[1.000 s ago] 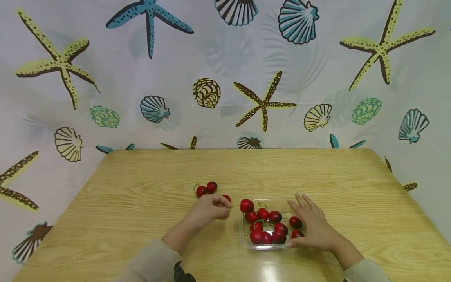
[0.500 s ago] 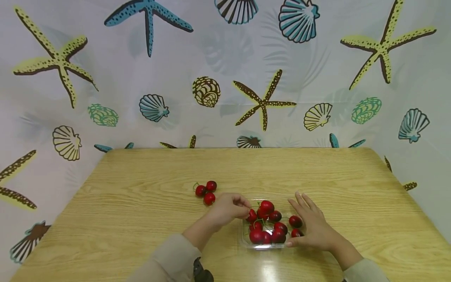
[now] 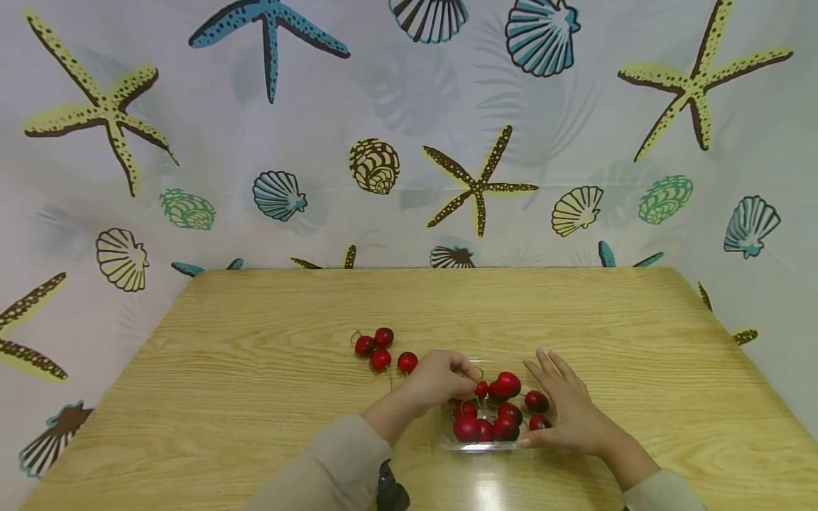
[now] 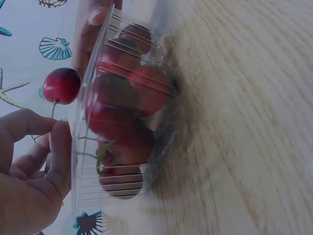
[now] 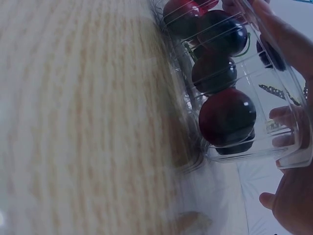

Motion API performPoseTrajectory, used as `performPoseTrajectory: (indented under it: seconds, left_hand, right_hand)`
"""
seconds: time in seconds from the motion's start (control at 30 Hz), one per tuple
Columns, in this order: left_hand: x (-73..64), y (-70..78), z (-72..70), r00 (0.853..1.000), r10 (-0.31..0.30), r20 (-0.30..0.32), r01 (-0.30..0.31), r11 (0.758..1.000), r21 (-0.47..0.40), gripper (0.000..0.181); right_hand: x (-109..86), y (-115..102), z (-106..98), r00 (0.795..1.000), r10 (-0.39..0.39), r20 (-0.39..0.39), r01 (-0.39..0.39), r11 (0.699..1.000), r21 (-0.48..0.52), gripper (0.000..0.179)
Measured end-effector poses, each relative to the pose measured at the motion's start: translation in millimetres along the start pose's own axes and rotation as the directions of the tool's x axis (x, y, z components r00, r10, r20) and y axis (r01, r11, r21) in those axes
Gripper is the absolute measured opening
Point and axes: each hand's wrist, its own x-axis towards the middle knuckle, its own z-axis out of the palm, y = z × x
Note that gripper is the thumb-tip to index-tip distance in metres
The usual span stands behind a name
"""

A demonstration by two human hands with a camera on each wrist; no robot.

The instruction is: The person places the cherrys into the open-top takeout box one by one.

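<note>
A clear plastic container (image 3: 486,448) holds several dark red cherries. My left hand (image 3: 441,383) is over its left side, pinching the thin green stem of a cherry (image 4: 61,85) between thumb and forefinger. That cherry hangs above the rim in the left wrist view, over the other fruit. My right hand (image 3: 569,408) lies along the container's right side with spread, fairly straight fingers, its thumb at the front right corner. Through the clear wall, the right wrist view shows cherries (image 5: 227,117) close to this hand. Part of the container's left side is hidden behind my left hand.
On the wooden table (image 3: 255,397), left of the container, lies a small group of loose cherries (image 3: 380,359). Another cherry (image 3: 407,362) sits nearer my left hand. A cloth (image 3: 409,106) printed with shells and starfish hangs behind and beside the table.
My left hand has moved right with the cherry by its stem, from beside the container to over it. The loose cherries behind it now show. The right hand stays put.
</note>
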Motion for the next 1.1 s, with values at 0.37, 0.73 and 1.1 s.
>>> performPoseTrajectory:
  seconds: [0.37,0.73,1.1]
  left_hand:
    - [12.4,-5.6,12.5,1.0,0.011,0.005,-0.012,0.993,0.121,0.007]
    - [21.9,-1.5,26.1,0.996,-0.003,-0.093,0.029,0.959,0.281,0.006]
    - [23.3,9.9,39.1,0.972,-0.085,-0.22,0.142,0.956,0.256,0.009]
  right_hand:
    - [0.5,3,1,1.0,-0.003,0.003,0.003,1.0,0.015,0.104]
    - [-0.5,4,2,1.0,-0.017,-0.01,0.017,1.0,0.008,0.103]
    - [-1.3,4,1,1.0,-0.003,-0.001,0.003,1.0,0.029,0.102]
